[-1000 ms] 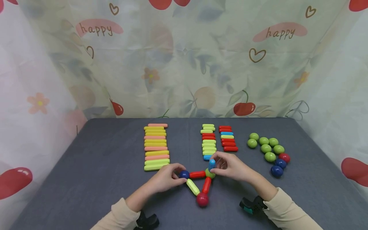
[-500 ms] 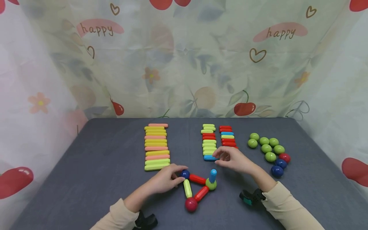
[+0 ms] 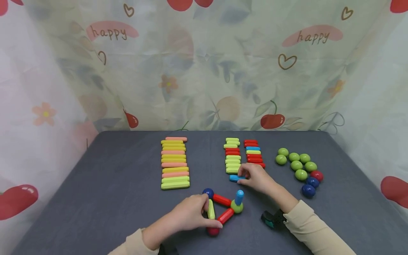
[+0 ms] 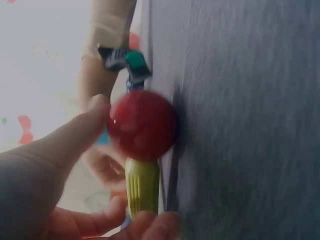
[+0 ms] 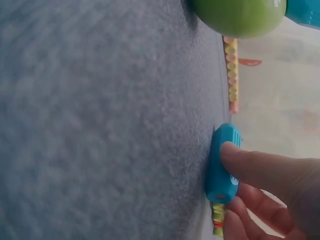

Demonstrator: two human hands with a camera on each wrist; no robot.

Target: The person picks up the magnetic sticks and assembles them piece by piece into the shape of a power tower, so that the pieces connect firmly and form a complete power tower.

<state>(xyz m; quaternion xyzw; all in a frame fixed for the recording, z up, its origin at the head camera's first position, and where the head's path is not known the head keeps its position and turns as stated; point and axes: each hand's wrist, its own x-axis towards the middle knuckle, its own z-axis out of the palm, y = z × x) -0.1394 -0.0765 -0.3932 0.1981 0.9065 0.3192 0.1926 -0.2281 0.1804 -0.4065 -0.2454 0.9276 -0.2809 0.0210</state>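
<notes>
A triangle of magnetic sticks and balls lies on the dark table: blue ball (image 3: pixel 208 192), green ball (image 3: pixel 237 207) and red ball (image 3: pixel 213 232), joined by two red sticks (image 3: pixel 222 200) and a yellow-green stick (image 4: pixel 142 185). From the green ball a short blue stick (image 3: pixel 239 197) stands upright. My left hand (image 3: pixel 191 213) spans the yellow-green side, thumb out beside the red ball, fingers near that stick's other end; firm contact is unclear. Between thumb and fingers my right hand (image 3: pixel 257 177) pinches another blue magnetic stick (image 5: pixel 221 170), low at the table surface.
Behind the triangle, at left, is a row of longer yellow, pink and green sticks (image 3: pixel 175 159). Two rows of shorter sticks (image 3: pixel 233 157) lie behind my right hand. Loose green, red and blue balls (image 3: pixel 296 165) are grouped at right. A printed curtain (image 3: pixel 204 71) hangs behind the table.
My right hand left the upright blue stick and took hold of the front blue stick in the row, shifting it slightly forward. The triangle turned; my left hand moved from blue ball toward red ball.
</notes>
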